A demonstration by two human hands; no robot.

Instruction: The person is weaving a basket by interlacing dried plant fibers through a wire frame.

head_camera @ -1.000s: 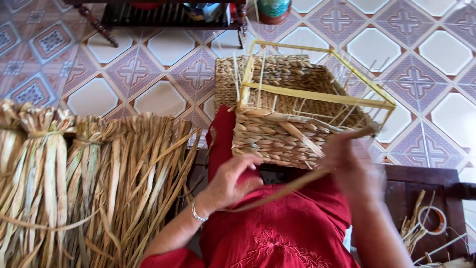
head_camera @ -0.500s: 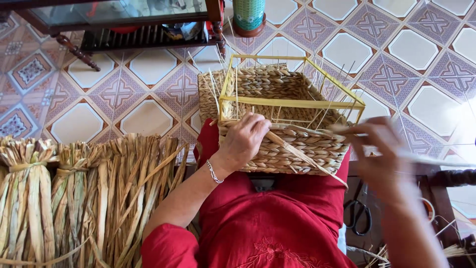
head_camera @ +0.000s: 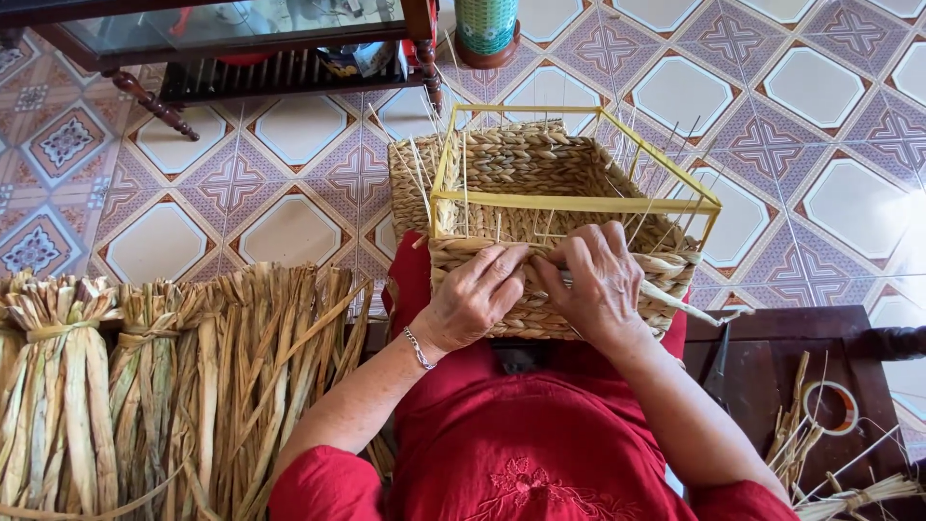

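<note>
A half-woven basket [head_camera: 540, 174] sat in the centre of the frame, on the lap of a person in red, its near wall turned toward the camera and a yellow frame [head_camera: 579, 201] rising from its rim. Both hands met on that near wall. The left hand [head_camera: 476, 294] pressed its fingers over the top edge of the weave. The right hand [head_camera: 598, 280] lay just beside it, fingers curled around a strand [head_camera: 685, 301] that trailed off to the right. Tied bundles of dried reeds [head_camera: 145, 376] lay at lower left. A tape roll [head_camera: 831, 407] rested on a dark table [head_camera: 772, 347] at lower right.
</note>
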